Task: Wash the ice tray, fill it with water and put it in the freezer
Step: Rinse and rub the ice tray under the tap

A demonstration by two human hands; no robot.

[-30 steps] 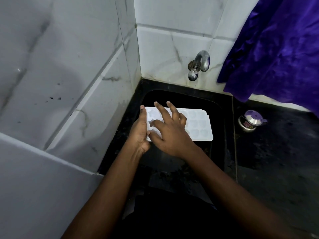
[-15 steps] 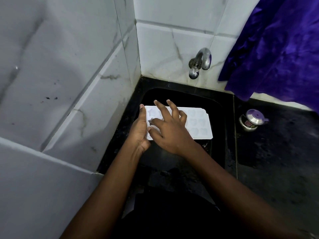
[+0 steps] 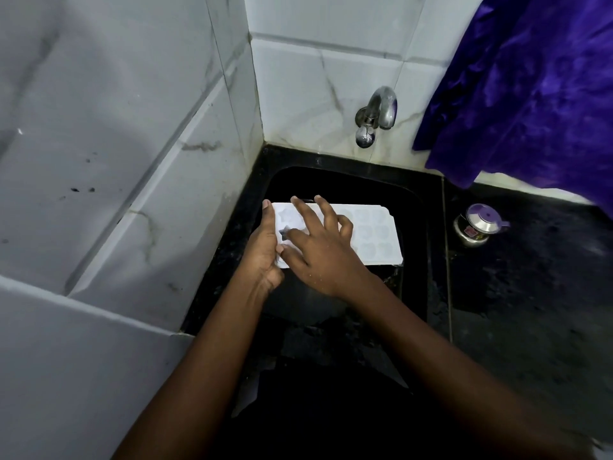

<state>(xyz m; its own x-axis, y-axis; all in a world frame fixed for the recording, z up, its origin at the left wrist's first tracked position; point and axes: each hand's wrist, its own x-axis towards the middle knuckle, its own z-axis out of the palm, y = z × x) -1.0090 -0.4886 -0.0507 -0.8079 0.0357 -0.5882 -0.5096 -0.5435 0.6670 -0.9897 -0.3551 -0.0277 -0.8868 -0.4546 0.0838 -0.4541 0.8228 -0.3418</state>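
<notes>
A white ice tray (image 3: pixel 374 234) with shaped cells lies flat over the black sink (image 3: pixel 411 207), below the wall tap (image 3: pixel 378 111). My left hand (image 3: pixel 263 250) holds the tray's left end, thumb along its edge and fingers hidden underneath. My right hand (image 3: pixel 318 244) lies on top of the tray's left half with fingers spread, fingertips rubbing the cells. No water runs from the tap.
Tiled walls close in the sink at the left and back. A purple cloth (image 3: pixel 530 88) hangs at the upper right above the black counter (image 3: pixel 530 293). A small steel pot with a purple lid (image 3: pixel 477 224) stands on the counter right of the sink.
The right hand's fingers have shifted slightly over the tray's left cells. The tray and the left hand stay in the same place.
</notes>
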